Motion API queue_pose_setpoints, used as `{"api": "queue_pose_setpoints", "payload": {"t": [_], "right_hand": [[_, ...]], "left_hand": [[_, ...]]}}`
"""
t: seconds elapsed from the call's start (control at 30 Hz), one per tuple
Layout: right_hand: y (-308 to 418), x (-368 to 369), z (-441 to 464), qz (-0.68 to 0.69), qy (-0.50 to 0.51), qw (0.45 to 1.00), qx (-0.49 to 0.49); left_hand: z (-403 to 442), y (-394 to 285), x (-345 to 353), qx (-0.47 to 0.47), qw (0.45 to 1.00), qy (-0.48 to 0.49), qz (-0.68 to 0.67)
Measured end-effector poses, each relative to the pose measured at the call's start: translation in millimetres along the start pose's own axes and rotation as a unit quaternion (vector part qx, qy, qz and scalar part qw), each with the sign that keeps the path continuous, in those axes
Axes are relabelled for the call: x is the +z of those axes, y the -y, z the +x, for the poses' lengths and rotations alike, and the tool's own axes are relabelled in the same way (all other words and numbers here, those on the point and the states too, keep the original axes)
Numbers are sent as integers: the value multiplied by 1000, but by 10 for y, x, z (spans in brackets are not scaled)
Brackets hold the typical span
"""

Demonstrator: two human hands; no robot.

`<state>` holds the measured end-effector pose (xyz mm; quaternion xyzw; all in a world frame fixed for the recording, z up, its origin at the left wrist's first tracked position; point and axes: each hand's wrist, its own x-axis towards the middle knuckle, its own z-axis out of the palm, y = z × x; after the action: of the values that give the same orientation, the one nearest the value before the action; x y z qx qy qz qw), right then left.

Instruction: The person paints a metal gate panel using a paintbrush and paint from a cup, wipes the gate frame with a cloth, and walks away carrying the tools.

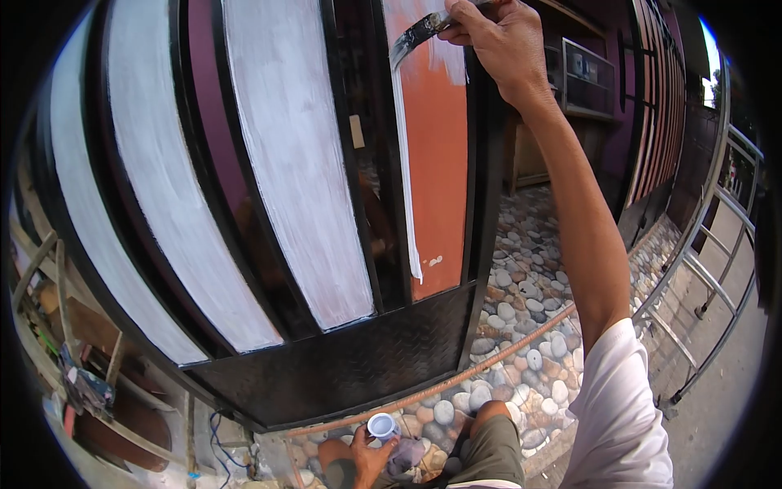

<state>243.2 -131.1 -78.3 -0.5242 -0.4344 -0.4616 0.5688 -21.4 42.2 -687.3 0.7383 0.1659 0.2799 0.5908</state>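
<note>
My right hand (507,41) is closed around a paintbrush (419,37), raised high at the top of the view. The brush's pale, wet bristles touch the left edge of an orange slat (438,171). White paint covers the top of that slat and runs in a thin stripe down its left edge. Low in the view, my left hand (371,455) grips a small white cup (381,425) near my knee. A greyish cloth (405,456) lies beside that hand. To the left stand several slats coated in white, such as the wide slat (297,163).
Black bars and a dark woven-pattern lower panel (342,367) frame the slats. Pebble-patterned flooring (521,301) spreads behind and below. A metal frame with rungs (717,244) stands at right; wooden pieces (61,318) and a blue cord (216,444) are at left.
</note>
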Motion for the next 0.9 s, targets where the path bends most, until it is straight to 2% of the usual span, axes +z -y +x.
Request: {"api": "queue_pose_setpoints", "payload": {"t": [0.33,0.47,0.6,0.67,0.7,0.77,0.8,0.87,0.9], "right_hand": [[133,85,617,9,-23,999,-27],[298,113,755,-69,-34,997,-26],[355,125,905,-86,-52,994,-42],[349,108,938,13,-67,993,-93],[314,86,931,13,-67,993,-94],[220,44,876,7,-43,976,-211],[225,30,801,6,-43,977,-210],[210,-30,610,-80,61,951,-293],[180,-55,545,-81,61,951,-292]], "left_hand": [[105,-127,-49,1,1000,16,11],[143,109,-54,5,1000,5,-11],[177,148,-33,-10,1000,15,-11],[201,157,-22,-14,1000,14,-13],[198,137,-22,-19,999,19,-18],[176,105,-23,-24,999,24,-23],[172,48,-17,-25,999,27,-15],[145,42,5,-27,999,32,-8],[140,73,20,-16,999,29,-13]]}}
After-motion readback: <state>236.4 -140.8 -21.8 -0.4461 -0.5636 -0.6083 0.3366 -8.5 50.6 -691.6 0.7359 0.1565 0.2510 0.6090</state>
